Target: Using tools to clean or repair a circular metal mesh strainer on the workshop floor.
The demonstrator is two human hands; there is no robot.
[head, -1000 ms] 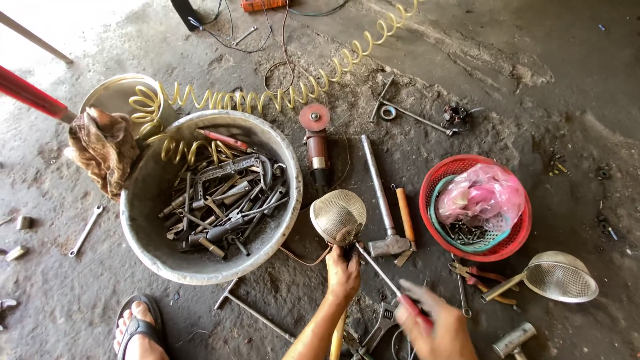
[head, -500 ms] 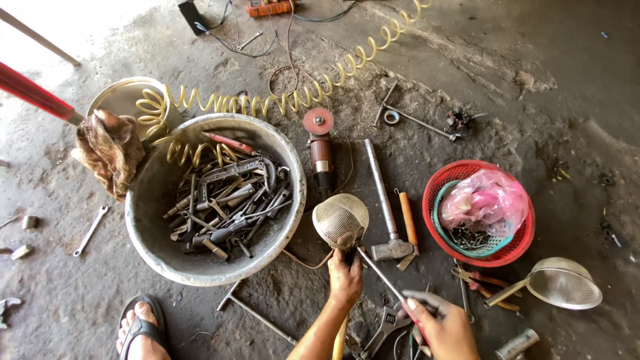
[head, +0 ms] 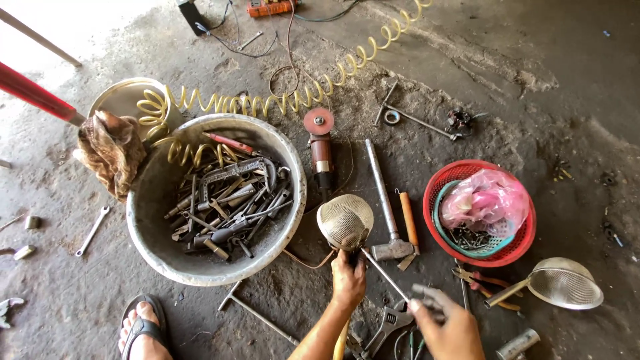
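A mesh strainer point(head: 345, 221) is held by its handle in the left hand point(head: 349, 279), whose fingers are wrapped fully around the handle, the domed mesh bowl being turned upward just above the concrete floor point(head: 520, 100). A thin metal rod point(head: 385, 275) is pinched at its lower end by the right hand point(head: 448, 327), the fingers being closed on it (the exact grip is partly blurred), and the rod's far tip is brought up against the strainer near where handle and bowl meet. The strainer is found between a large grey basin point(head: 287, 167) on the left and a hammer point(head: 387, 213) lying just to its right. The basin is filled with wrenches and other dark steel tools, and a yellow coiled air hose point(head: 267, 101) is draped over its rim. An angle grinder point(head: 321, 148) is laid just above the strainer. Further right, a red basket point(head: 513, 248) is seen holding a pink plastic bag point(head: 485, 200), and a second strainer point(head: 564, 283) rests near it. A sandalled foot point(head: 141, 325) is visible at the bottom left.
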